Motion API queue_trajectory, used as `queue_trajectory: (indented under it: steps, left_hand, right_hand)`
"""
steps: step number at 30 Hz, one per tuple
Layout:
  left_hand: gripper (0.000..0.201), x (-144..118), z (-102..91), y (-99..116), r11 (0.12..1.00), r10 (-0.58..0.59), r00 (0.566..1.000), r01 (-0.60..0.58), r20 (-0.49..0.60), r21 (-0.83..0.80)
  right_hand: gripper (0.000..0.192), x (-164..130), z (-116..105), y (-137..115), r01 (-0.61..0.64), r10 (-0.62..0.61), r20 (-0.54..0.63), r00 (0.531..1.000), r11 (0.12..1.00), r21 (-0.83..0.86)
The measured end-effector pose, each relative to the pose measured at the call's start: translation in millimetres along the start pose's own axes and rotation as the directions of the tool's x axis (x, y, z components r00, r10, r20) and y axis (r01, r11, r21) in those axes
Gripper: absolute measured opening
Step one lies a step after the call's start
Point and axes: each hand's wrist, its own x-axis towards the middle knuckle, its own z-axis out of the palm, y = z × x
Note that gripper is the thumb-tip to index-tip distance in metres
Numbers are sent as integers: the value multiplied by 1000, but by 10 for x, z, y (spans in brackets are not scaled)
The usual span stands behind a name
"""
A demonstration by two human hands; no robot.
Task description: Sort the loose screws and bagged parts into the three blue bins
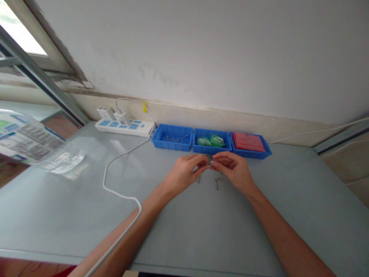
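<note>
Between my fingertips is a small bundle of metal screws, just in front of the blue trays. My left hand pinches the bundle from the left, and my right hand closes on it from the right. Below the hands, a few loose screws lie on the grey table. The left blue tray holds several more screws. In the middle blue tray are green-and-clear small packets. Red packets fill the right blue tray.
A white power strip with plugged-in adapters stands against the wall. Its white cable runs across the table and over my left forearm. A large clear plastic bottle with a label is at the left. A metal frame post rises behind it.
</note>
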Motion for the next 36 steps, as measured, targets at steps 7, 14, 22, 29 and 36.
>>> queue_trajectory:
  steps: [7,14,22,29,36]
  left_hand:
    - [15,69,-277,-417,936,32,958,71,-285,345]
    - [17,51,-372,-584,881,28,953,119,-302,457]
    - [19,45,-193,-266,911,78,988,-125,133,394]
    - [21,23,-105,-300,909,-96,966,-13,239,417]
    - [22,7,-89,-362,959,-146,976,100,161,264]
  right_hand:
    - [26,2,18,43,34,-38,-65,997,998,-52]
    - [24,-17,-12,97,80,-83,-7,997,979,-187]
    - [13,-1,-152,27,267,-304,55,951,719,-642]
    - [14,-17,-205,30,329,-279,197,940,586,-741]
    - [17,-15,-188,50,338,-245,235,940,605,-721]
